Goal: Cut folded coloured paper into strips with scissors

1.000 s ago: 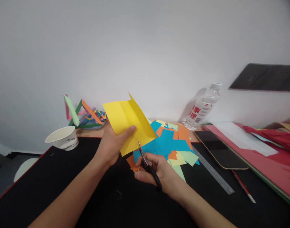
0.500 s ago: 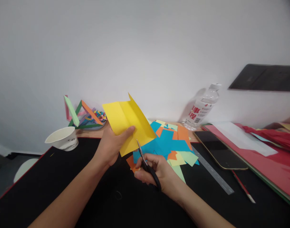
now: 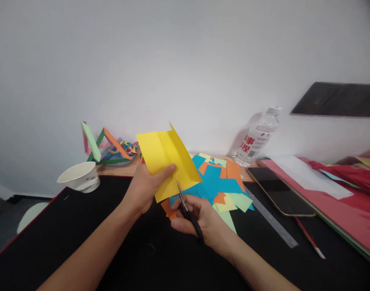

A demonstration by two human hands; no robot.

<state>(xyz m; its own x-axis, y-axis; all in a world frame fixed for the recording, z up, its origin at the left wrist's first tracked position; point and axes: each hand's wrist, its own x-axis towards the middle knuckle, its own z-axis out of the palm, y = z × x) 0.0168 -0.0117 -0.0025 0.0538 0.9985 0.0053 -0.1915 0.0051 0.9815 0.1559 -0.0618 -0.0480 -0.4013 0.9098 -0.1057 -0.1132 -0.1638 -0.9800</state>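
Observation:
My left hand [image 3: 144, 186] grips a creased sheet of yellow paper [image 3: 165, 151] by its lower left part, thumb on top. The paper is held in the air, its right side folded up. In my right hand [image 3: 197, 214] is a pair of scissors [image 3: 188, 214] with black handles. Its blades reach up to the paper's lower edge, one showing in front of the sheet; how far they are spread is hard to tell. Behind and below lies a heap of blue, orange, yellow and light green paper scraps [image 3: 213, 180].
At the left stand a paper bowl [image 3: 78, 176] and folded paper strips [image 3: 112, 143] beside a tray of small colourful bits [image 3: 126, 149]. To the right are a water bottle [image 3: 259, 137], a clear ruler [image 3: 271, 220], a phone [image 3: 280, 190], a red pencil [image 3: 310, 238] and stacked coloured sheets [image 3: 339, 206].
The yellow paper and my left hand have shifted slightly to the right and down. My right hand with the scissors has hardly moved.

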